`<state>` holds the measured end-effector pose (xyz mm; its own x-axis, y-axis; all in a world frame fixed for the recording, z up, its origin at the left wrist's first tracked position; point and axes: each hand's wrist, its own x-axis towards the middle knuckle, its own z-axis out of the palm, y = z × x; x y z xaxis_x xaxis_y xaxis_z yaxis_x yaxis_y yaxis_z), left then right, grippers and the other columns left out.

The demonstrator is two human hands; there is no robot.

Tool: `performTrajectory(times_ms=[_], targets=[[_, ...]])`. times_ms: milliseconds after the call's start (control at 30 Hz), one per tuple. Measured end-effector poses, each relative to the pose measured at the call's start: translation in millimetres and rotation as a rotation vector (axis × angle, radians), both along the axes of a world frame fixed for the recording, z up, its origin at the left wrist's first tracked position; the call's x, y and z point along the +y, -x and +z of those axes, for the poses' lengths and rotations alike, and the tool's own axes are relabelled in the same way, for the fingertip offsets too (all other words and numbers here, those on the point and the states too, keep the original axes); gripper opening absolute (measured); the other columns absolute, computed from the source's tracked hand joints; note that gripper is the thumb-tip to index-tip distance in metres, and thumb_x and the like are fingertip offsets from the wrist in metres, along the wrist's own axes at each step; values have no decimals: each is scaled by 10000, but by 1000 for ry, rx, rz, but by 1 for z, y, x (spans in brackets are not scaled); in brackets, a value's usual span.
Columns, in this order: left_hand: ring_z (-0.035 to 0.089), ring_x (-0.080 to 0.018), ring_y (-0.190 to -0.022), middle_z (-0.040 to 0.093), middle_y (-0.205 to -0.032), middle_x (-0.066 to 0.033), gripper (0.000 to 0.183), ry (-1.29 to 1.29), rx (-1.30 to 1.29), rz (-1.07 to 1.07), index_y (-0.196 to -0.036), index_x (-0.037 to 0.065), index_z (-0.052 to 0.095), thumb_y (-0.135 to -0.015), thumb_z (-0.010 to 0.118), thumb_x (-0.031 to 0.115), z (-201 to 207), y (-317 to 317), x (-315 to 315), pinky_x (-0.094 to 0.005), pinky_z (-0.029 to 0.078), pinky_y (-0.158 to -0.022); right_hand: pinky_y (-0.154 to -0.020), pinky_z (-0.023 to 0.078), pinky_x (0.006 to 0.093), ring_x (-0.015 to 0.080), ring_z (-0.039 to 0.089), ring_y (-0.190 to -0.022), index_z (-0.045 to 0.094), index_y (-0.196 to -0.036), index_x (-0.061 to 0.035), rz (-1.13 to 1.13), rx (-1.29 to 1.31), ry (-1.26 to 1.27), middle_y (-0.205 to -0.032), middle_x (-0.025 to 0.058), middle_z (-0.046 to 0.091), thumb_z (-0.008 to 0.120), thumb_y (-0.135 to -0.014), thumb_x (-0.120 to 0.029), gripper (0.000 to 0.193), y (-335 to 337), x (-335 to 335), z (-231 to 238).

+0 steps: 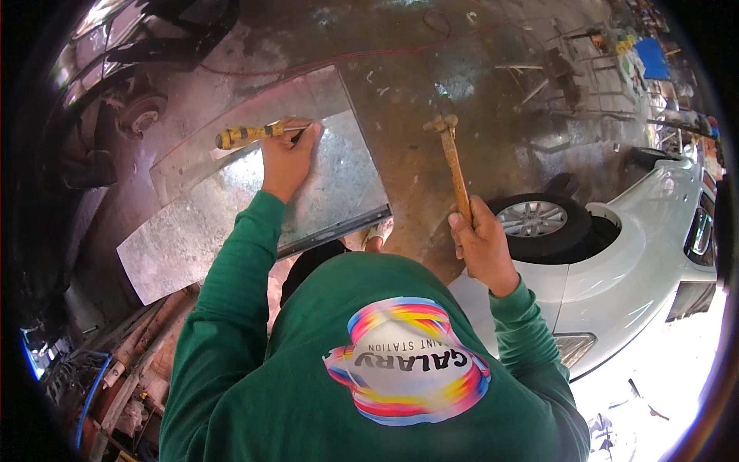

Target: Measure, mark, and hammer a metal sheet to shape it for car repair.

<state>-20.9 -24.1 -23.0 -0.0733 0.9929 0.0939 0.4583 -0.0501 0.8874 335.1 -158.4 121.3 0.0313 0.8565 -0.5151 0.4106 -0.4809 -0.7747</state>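
My left hand (286,158) is closed round a screwdriver (248,136) with a yellow and black handle, above a bare sheet of metal (332,165). The handle sticks out to the left, and my fingers partly hide the shaft. Off the sheet's right side, my right hand (486,242) grips a hammer (456,169) by its wooden handle. The hammer's head is raised away from me, apart from the sheet and the screwdriver. A dark strip (339,229) runs along the sheet's near edge.
A white car (616,266) with a wheel (541,225) stands close on the right. Dark vehicle parts and a brake disc (142,115) are at the far left. A thin red hose (323,60) crosses the floor. Clutter and a blue container (653,58) sit at the far right.
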Motion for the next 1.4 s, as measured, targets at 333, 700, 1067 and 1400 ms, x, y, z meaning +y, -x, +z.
performTrajectory(times_ms=[333, 700, 1067, 1400], targets=[[771, -209, -926, 823, -977, -86, 234, 29, -7, 6, -1071, 21, 838, -1045, 814, 252, 6, -5, 0, -332, 581, -865, -545, 460, 374, 145, 564, -588, 533, -1035, -25, 28, -50, -48, -711, 95, 547, 684, -1130, -204, 253, -1, 3, -8], [792, -279, -948, 837, -1015, -132, 244, 27, 86, 0, -1086, 20, 839, -1035, 809, 257, 5, -4, 0, -370, 591, -873, -555, 467, 370, 144, 560, -590, 556, -1053, -24, 83, -109, -145, -729, 94, 561, 685, -1128, -196, 228, -7, 2, -9], [785, -207, -910, 843, -990, -108, 253, -18, 100, 14, -1104, 14, 851, -1040, 817, 256, -1, -3, 0, -341, 592, -848, -543, 459, 344, 111, 556, -597, 589, -1101, -22, -5, -3, -42, -743, 53, 568, 686, -1128, -189, 195, -7, 1, 6], [806, -301, -921, 843, -988, -168, 313, 86, 104, 29, -1124, 17, 843, -1047, 798, 317, -3, -1, -4, -391, 602, -844, -541, 459, 324, 99, 551, -596, 588, -1111, -29, 20, 19, -49, -738, 34, 570, 675, -1143, -210, 203, -12, -5, 15]])
